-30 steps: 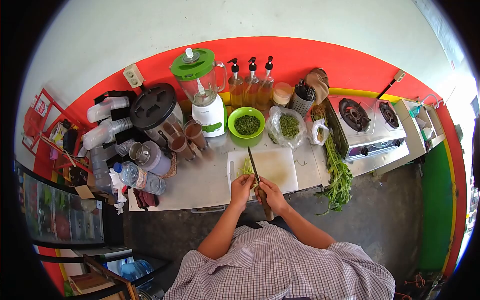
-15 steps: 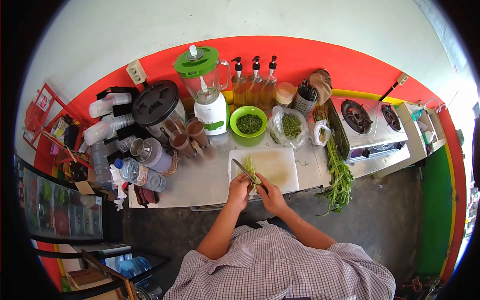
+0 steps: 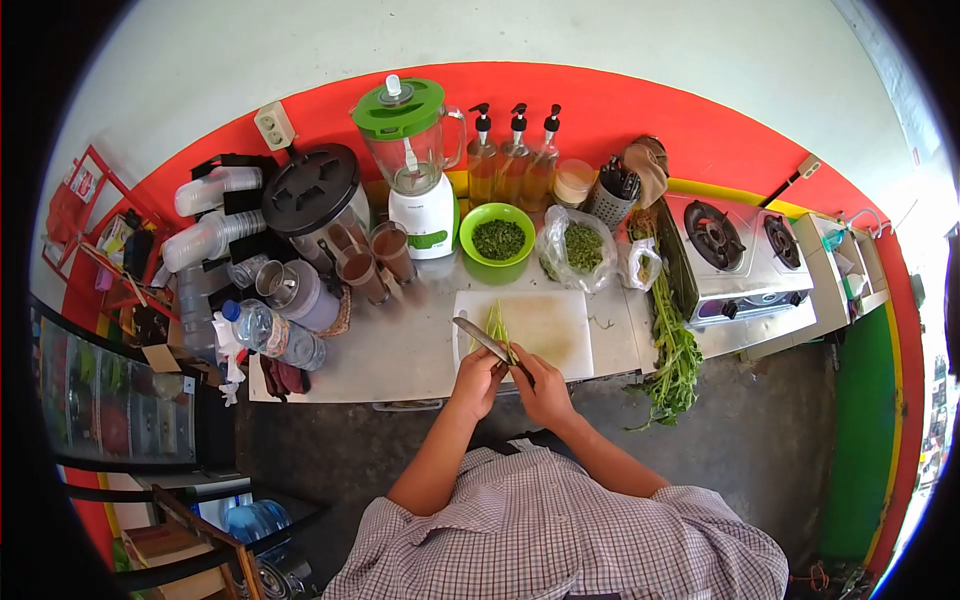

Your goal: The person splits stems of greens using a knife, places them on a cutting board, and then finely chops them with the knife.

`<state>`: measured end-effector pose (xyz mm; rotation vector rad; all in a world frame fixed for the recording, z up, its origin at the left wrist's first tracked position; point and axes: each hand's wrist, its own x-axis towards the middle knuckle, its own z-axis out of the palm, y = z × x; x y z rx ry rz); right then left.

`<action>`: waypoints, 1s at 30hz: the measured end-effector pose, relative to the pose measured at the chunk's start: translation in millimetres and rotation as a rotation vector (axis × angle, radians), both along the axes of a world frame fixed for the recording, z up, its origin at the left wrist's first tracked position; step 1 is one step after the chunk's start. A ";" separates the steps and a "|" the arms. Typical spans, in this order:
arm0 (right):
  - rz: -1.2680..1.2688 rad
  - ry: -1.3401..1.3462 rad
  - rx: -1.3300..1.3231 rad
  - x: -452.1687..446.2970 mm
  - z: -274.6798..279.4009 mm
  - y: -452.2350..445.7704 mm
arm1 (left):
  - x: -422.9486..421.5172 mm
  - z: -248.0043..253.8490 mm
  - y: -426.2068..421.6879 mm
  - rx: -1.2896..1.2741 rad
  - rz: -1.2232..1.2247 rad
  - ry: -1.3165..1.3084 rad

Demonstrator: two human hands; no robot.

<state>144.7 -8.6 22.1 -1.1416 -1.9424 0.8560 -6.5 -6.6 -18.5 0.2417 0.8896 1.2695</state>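
Observation:
My right hand [image 3: 545, 392] is closed around the handle of a knife [image 3: 480, 337]. The blade slants up and left, crossing just above my left hand [image 3: 480, 384]. That left hand is closed on a small bunch of thin green stems [image 3: 497, 322], whose pale ends stick up past the blade. Both hands meet at the front edge of a white cutting board [image 3: 565, 330] with a brownish stain. Behind the board stands a green bowl [image 3: 497, 272] of chopped green leaves [image 3: 498, 239]. My fingers partly hide the stems and the knife handle.
Beside the bowl lies a clear plastic bag [image 3: 580, 250] of chopped greens. Long leafy stalks [image 3: 675, 360] hang over the counter edge near a gas stove [image 3: 745, 260]. A blender [image 3: 420, 215], pump bottles [image 3: 515, 165] and a water bottle [image 3: 275, 335] stand around the counter.
The knife blade has tipped lower, and its point has shifted left over the stems. Both hands stay together at the board's front edge. The whole view has shifted slightly.

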 end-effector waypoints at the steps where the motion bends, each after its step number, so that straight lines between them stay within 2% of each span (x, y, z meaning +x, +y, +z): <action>1: 0.002 -0.002 -0.001 0.6 1.4 -0.1 | 0.4 5.5 -1.2 -0.007 -0.006 -0.003; 8: -0.048 -0.020 -0.003 4.8 2.9 8.8 | 4.2 7.0 -9.1 -0.036 -0.109 0.115; 13: -0.050 0.013 -0.050 6.1 -4.5 15.9 | 4.3 7.4 -5.9 -0.056 -0.063 0.101; 15: -0.074 0.128 -0.114 3.4 -17.1 17.7 | 2.7 0.1 -3.7 -0.083 -0.035 0.098; 16: -0.072 0.128 -0.116 2.9 -21.7 19.0 | 0.9 -14.1 -1.1 -0.055 -0.024 0.165; 18: -0.111 0.114 -0.352 1.9 -30.8 23.0 | -3.1 -32.8 1.6 -0.025 -0.013 0.234; 20: -0.067 0.073 -0.368 3.6 -47.3 31.2 | -5.8 -39.2 4.9 -0.063 0.033 0.527; 21: -0.022 0.031 -0.386 4.7 -56.5 34.3 | -7.6 -44.7 6.9 -0.062 0.028 0.529; 22: -0.026 0.033 -0.387 3.7 -64.8 37.1 | -10.1 -50.2 9.0 -0.031 0.038 0.677; 23: -0.033 0.044 -0.475 1.7 -73.1 40.1 | -12.5 -55.4 11.0 0.002 0.049 0.826; 25: -0.045 0.062 -0.558 0.6 -77.4 45.0 | -15.7 -59.3 15.9 0.002 0.064 0.923; 27: -0.013 -0.073 -0.693 3.8 -79.2 50.6 | -19.8 -58.9 23.0 0.009 0.078 1.023; 29: -0.039 -0.022 -0.665 7.1 -80.0 51.7 | -24.0 -54.3 32.8 -0.037 0.067 1.242; 30: -0.057 0.019 -0.643 9.4 -79.9 50.8 | -25.9 -55.4 37.4 -0.027 0.065 1.245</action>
